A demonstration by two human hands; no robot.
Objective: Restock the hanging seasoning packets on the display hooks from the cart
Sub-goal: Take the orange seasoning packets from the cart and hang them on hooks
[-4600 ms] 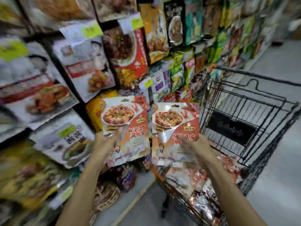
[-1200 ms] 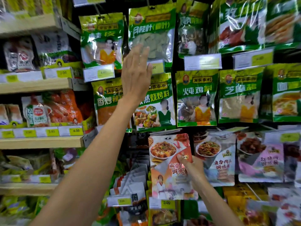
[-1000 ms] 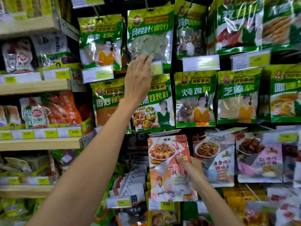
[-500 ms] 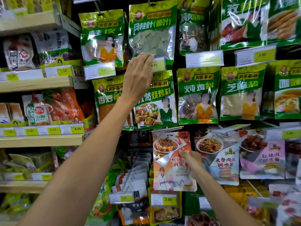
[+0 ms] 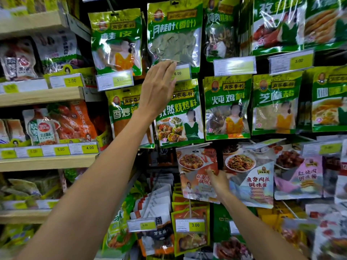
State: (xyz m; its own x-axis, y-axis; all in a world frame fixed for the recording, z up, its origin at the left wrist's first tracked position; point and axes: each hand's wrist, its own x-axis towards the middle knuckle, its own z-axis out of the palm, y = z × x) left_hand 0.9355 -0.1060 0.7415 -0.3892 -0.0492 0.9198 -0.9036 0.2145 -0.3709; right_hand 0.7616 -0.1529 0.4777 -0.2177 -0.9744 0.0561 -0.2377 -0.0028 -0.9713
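Beneath the green pouches [image 5: 227, 106], right hand [image 5: 217, 182] seemingly pinches red packet [image 5: 195, 171] by its edge; left hand [image 5: 158, 91] flat.

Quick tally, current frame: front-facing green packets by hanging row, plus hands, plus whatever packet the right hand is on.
Top-row green packets: 5
Second-row green packets: 5
Hands, left hand and right hand: 2
Sauce packet held by right hand: 1
Total: 13

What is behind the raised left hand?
Behind the left hand show a yellow price label marked 6.00 and a green barbecue-seasoning packet. The label's left half and the packet's top left corner are covered.
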